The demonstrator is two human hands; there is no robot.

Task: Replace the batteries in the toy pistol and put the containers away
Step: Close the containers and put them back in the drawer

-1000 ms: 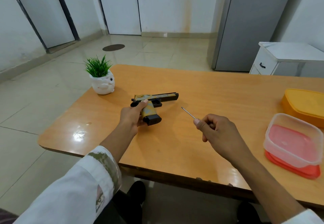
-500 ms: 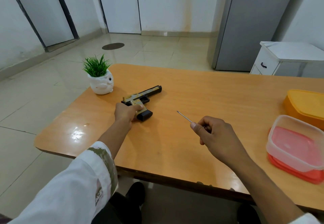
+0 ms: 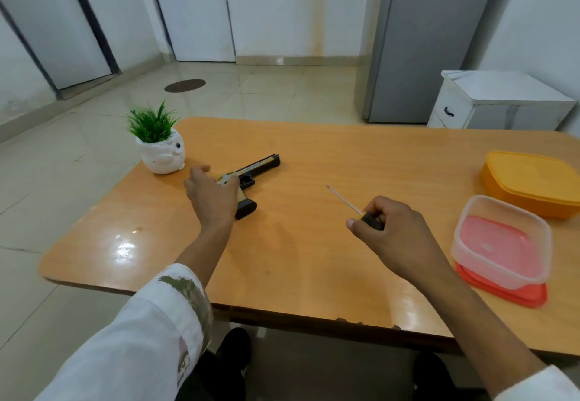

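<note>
A black and tan toy pistol (image 3: 255,168) lies flat on the orange table (image 3: 345,156), left of centre, with its barrel pointing to the back right. My left hand (image 3: 213,195) hovers over the pistol's rear and grip with fingers spread, the fingertips touching it loosely. My right hand (image 3: 389,232) is closed on the black and yellow handle of a thin screwdriver (image 3: 343,200), whose shaft points up and left toward the pistol. A closed yellow container (image 3: 530,182) sits at the far right. In front of it stands a clear container (image 3: 502,245) on a red lid.
A white owl-shaped pot with a green plant (image 3: 160,146) stands just left of the pistol near the table's left edge. Beyond the table, a white cabinet (image 3: 499,99) and a grey refrigerator (image 3: 423,39) stand at the back right.
The pistol went from raised in my left hand to lying flat on the table, further left. My left hand has loosened its grip and spread its fingers. My right hand has barely moved.
</note>
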